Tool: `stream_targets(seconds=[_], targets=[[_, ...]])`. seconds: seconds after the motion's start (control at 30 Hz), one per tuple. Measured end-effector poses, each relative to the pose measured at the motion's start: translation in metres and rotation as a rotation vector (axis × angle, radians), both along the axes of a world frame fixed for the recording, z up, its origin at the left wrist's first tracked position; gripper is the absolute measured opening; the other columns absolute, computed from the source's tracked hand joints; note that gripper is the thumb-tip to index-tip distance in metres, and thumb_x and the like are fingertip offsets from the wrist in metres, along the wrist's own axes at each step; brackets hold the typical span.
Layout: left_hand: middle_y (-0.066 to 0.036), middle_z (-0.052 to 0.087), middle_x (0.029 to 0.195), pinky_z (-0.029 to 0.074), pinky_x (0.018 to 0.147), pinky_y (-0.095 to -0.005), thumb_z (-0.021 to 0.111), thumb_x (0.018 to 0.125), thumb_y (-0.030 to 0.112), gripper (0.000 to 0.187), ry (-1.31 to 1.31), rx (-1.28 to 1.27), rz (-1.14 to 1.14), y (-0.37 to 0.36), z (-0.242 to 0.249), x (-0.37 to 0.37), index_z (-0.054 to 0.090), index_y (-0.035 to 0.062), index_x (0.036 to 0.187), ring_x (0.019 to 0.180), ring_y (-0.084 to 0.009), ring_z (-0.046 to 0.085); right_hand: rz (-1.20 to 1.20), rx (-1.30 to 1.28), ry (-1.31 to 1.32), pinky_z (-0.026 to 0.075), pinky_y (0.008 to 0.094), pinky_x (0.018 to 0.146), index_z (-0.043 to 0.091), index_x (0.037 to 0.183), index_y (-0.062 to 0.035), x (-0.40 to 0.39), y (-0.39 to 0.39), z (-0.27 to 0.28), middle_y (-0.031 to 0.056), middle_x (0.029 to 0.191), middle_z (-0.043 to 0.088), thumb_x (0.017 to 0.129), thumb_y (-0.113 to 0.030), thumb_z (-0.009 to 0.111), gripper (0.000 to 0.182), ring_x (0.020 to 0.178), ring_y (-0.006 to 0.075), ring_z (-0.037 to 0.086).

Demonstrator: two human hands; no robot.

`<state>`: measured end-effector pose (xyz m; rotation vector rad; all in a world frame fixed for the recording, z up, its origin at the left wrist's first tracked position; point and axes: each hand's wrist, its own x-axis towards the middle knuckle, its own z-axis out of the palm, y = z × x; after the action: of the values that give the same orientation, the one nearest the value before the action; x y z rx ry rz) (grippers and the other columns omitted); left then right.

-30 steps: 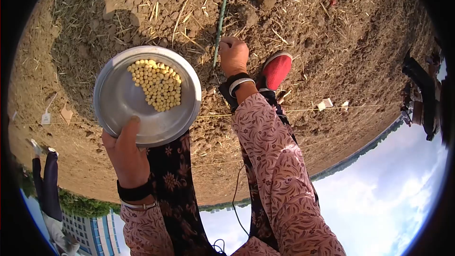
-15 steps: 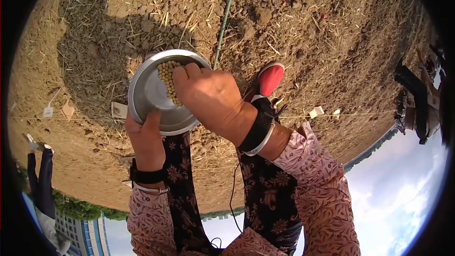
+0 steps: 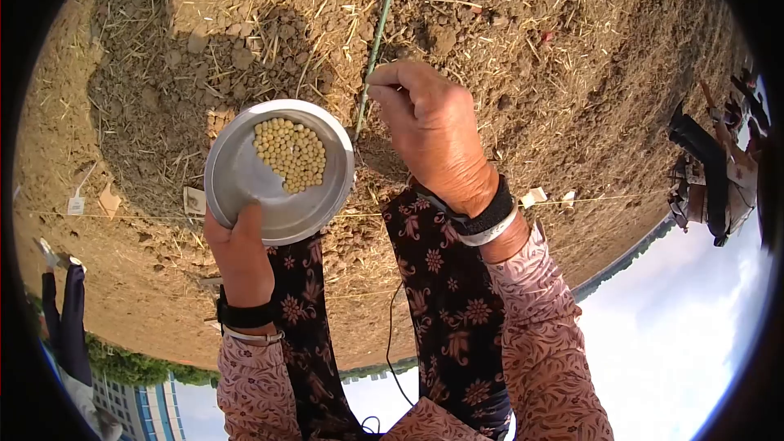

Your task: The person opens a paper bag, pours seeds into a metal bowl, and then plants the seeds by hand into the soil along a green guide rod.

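My left hand (image 3: 243, 260) grips the near-left rim of a shallow metal bowl (image 3: 233, 167), its thumb lying over the inside. Round, pale-yellow beans (image 3: 290, 153) that look like soybeans are heaped in the bowl's upper right part. Beyond the bowl's right side, over the soil, is my right hand (image 3: 441, 135). Its thumb and forefinger are pinched together; whatever sits between the tips is too small to make out. Those fingertips are close to a thin green rod or hose (image 3: 384, 28) running across the ground.
Dry, cloddy soil (image 3: 523, 114) with straw surrounds me. A thin yellow string (image 3: 612, 198) crosses the plot, with small paper tags (image 3: 194, 201) along it. Another person (image 3: 69, 310) stands at the left edge, and dark-clothed figures (image 3: 710, 163) are at the right.
My right hand has come out of the bowl and moved right and up, fingers pinched. The beans are now fully visible. The bowl has shifted slightly down and left. The red shoe is no longer visible.
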<state>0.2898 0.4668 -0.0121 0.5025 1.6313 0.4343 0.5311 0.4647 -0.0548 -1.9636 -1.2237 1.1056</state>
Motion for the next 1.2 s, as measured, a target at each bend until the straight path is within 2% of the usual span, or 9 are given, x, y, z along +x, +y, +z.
stream_targets(seconds=[0.2,0.3,0.53,0.77,0.9,0.93,1.03,1.13,1.2], targets=[[-0.007,0.059,0.110,0.044,0.087,-0.0287,0.053,0.084,0.000,0.035,0.035,-0.060,0.048,0.008,0.005,0.008,0.053,-0.0034,0.119,0.097,-0.0137,0.056,0.014,-0.265,-0.277,0.052,0.0366,0.066,0.067,0.085,-0.0037,0.035,-0.009,-0.138,0.0155,0.078,0.067,0.082,-0.011,0.064,0.009,0.069,0.0303,0.065],[-0.008,0.059,0.111,0.043,0.088,-0.0290,0.053,0.084,0.000,0.036,0.072,-0.059,0.061,0.009,0.004,0.005,0.052,-0.0035,0.120,0.097,-0.0140,0.056,0.074,-0.498,-0.362,0.052,0.0400,0.072,0.069,0.086,-0.0075,0.035,-0.002,-0.186,0.0169,0.081,0.066,0.081,-0.015,0.063,0.011,0.079,0.0356,0.064],[-0.007,0.058,0.113,0.047,0.087,-0.0318,0.059,0.087,0.005,0.035,0.057,-0.079,0.069,0.011,0.005,0.001,0.051,0.0015,0.121,0.101,-0.0160,0.058,0.254,-0.756,-0.531,0.055,0.0367,0.079,0.068,0.099,-0.0074,0.023,0.016,-0.213,0.0132,0.100,0.069,0.086,-0.014,0.061,0.017,0.095,0.0292,0.067],[-0.007,0.058,0.112,0.047,0.087,-0.0321,0.058,0.087,0.006,0.034,0.097,-0.090,0.009,0.014,0.006,0.006,0.051,0.0023,0.121,0.101,-0.0160,0.058,0.108,-0.658,-0.393,0.051,0.0423,0.084,0.067,0.099,-0.0058,0.031,0.010,-0.176,0.0164,0.100,0.066,0.086,-0.023,0.064,0.022,0.095,0.0340,0.064],[-0.006,0.058,0.111,0.047,0.087,-0.0320,0.058,0.087,0.006,0.033,0.030,-0.055,0.000,0.011,0.001,0.006,0.052,0.0015,0.119,0.099,-0.0157,0.058,-0.052,-0.137,-0.166,0.052,0.0379,0.064,0.065,0.086,-0.0039,0.032,0.005,-0.080,0.0130,0.084,0.067,0.086,-0.013,0.062,0.009,0.073,0.0309,0.066],[-0.006,0.058,0.111,0.047,0.086,-0.0317,0.058,0.087,0.006,0.033,0.018,-0.054,-0.011,0.011,0.000,0.008,0.052,0.0012,0.119,0.098,-0.0153,0.058,-0.017,-0.090,-0.124,0.052,0.0272,0.060,0.066,0.092,-0.0013,0.025,0.011,-0.040,0.0102,0.081,0.067,0.086,-0.006,0.065,0.008,0.066,0.0173,0.066],[-0.006,0.059,0.110,0.047,0.083,-0.0308,0.057,0.087,0.006,0.031,-0.011,-0.066,-0.030,0.013,0.001,0.013,0.053,0.0005,0.117,0.096,-0.0141,0.058,0.185,0.058,0.016,0.054,0.0296,0.058,0.065,0.094,-0.0031,0.000,0.009,0.030,0.0072,0.082,0.065,0.081,0.000,0.067,0.013,0.069,0.0199,0.067],[-0.005,0.060,0.107,0.047,0.080,-0.0298,0.058,0.087,0.007,0.027,-0.021,-0.070,-0.035,0.014,0.003,0.021,0.056,-0.0003,0.114,0.093,-0.0130,0.058,0.545,0.155,-0.349,0.051,0.0275,0.055,0.061,0.105,-0.0032,-0.036,0.003,0.030,0.0066,0.089,0.057,0.071,-0.012,0.063,0.036,0.069,0.0174,0.062],[-0.005,0.061,0.105,0.047,0.080,-0.0294,0.058,0.087,0.007,0.026,-0.019,-0.070,-0.030,0.012,0.002,0.024,0.057,-0.0007,0.112,0.092,-0.0126,0.059,0.592,0.109,-0.456,0.050,0.0268,0.053,0.060,0.095,-0.0047,-0.044,0.005,0.024,0.0049,0.081,0.054,0.072,-0.012,0.061,0.025,0.064,0.0161,0.059]])
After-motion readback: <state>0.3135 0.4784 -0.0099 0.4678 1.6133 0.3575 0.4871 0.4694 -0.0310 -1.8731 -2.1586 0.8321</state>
